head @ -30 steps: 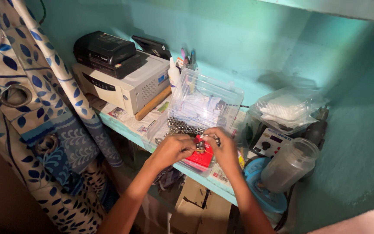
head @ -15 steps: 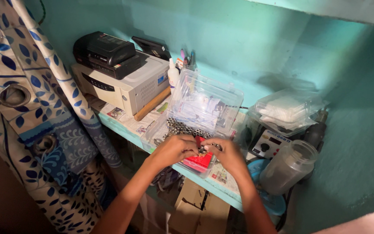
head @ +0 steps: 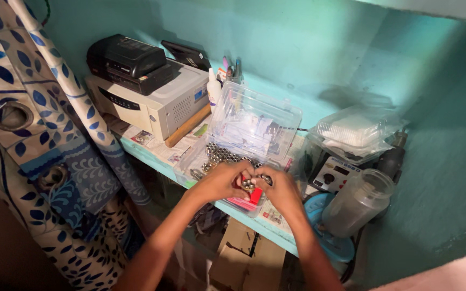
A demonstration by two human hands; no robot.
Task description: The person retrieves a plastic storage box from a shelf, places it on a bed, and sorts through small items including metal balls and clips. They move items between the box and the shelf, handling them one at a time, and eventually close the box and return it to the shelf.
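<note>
Two hands, left hand (head: 221, 182) and right hand (head: 280, 189), both pinching small metal pieces (head: 249, 185) above red packet (head: 252, 197).

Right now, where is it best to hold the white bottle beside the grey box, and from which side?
Probably the white bottle by its upper body, coming from above: it stands upright, the grey box crowds its left, and the open clear case its right.
</note>
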